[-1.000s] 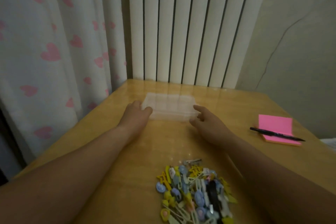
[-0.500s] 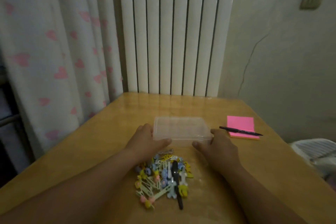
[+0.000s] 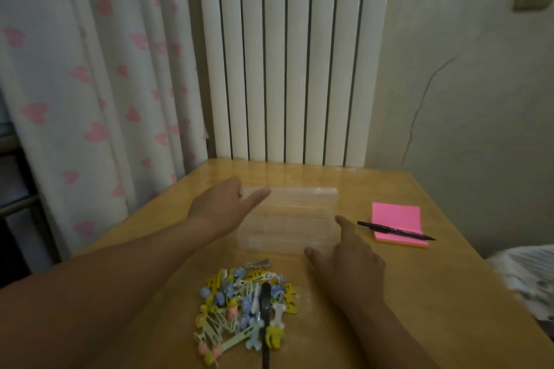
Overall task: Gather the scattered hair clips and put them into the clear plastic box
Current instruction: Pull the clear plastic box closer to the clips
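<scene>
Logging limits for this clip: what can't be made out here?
- Clear box, head view: dim light and see-through plastic hide whether its lid is open.
- Hair clips: heaped, uncountable; the long black piece runs off the bottom edge.
- Left hand, right hand: contact with the box unclear.

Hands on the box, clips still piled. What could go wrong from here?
1. The clear plastic box looks shut; the left hand and right hand only touch its edges, so it may slide on the glossy wooden table when pried.
2. The pile of colourful hair clips lies just in front; pulling the box nearer could scatter it.
3. A long black clip may not fit.
</scene>
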### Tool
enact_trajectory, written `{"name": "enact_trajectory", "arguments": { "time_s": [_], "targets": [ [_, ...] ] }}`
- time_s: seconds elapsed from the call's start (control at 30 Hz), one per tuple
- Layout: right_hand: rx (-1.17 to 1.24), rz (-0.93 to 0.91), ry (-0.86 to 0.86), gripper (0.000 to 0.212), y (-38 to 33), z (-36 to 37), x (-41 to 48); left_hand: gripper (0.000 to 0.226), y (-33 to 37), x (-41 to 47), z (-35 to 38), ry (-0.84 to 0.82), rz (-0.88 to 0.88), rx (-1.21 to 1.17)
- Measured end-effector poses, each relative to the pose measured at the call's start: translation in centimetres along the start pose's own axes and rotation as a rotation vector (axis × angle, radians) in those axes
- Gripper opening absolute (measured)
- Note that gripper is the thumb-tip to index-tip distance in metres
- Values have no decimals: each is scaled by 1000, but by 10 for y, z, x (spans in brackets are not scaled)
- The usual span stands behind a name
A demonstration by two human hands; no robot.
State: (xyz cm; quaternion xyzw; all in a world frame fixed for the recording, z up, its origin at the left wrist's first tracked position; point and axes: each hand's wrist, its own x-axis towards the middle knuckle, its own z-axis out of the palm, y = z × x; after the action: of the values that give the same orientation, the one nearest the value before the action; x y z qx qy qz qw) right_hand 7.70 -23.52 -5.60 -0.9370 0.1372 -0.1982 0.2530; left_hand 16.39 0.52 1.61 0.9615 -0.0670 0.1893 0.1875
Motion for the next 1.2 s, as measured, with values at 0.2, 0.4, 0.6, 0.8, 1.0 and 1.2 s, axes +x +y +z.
{"name": "enact_trajectory", "arguments": {
  "time_s": [0.2, 0.4, 0.6, 0.8, 1.0, 1.2],
  "targets": [
    [-79, -36, -34, 42, -4, -6, -1, 88, 10, 63, 30, 27, -109, -462],
    [-69, -53, -3, 46, -2, -6, 4, 48, -2, 93, 93, -189, -318, -651],
    [-59, -56, 6, 48, -5, -9, 2, 58, -14, 92, 92, -362, -383, -487],
    [-60, -75, 39, 45, 2, -6, 4, 35, -35, 38, 69, -356, -216, -590],
    [-190, -185, 228, 29, -5, -15, -1, 39, -54, -9, 55, -236, -97, -597],
    [42, -512, 11, 12, -30, -14, -21, 27, -56, -22, 57, -106, -116, -688]
  ]
}}
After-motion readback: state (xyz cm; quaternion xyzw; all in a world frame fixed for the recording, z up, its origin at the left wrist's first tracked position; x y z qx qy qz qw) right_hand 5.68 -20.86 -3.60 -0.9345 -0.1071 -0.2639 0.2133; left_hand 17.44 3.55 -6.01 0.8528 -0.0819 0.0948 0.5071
